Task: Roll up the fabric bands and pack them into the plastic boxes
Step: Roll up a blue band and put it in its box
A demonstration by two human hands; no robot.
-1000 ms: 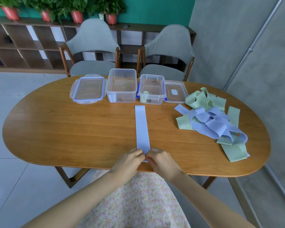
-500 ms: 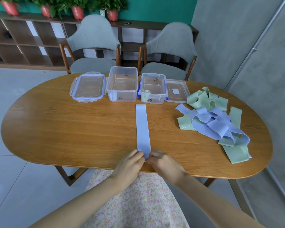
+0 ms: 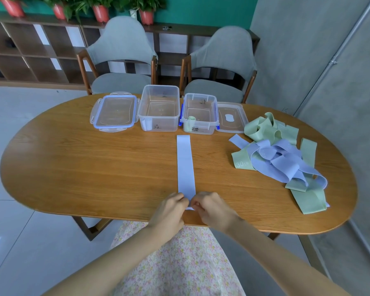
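- Oval wooden table (image 3: 73, 167) with a warm orange-brown grain, on dark angled legs
- Two grey upholstered chairs with wooden frames, left (image 3: 120, 60) and right (image 3: 222, 60), tucked at the far side
- Low dark-brown open shelving unit (image 3: 30, 50) along a teal painted wall (image 3: 201, 9)
- Red-potted green plants (image 3: 100, 9) lined up on top
- Grey concrete-look wall (image 3: 297, 50) at right, with a slanting metal pipe (image 3: 338, 54)
- Pale glossy tiled floor (image 3: 19, 242)

A pale blue band (image 3: 185, 165) lies on the brown wooden table (image 3: 73, 167); right of it, a green and blue pile (image 3: 280, 159). Dress (image 3: 179, 261): pastel floral.
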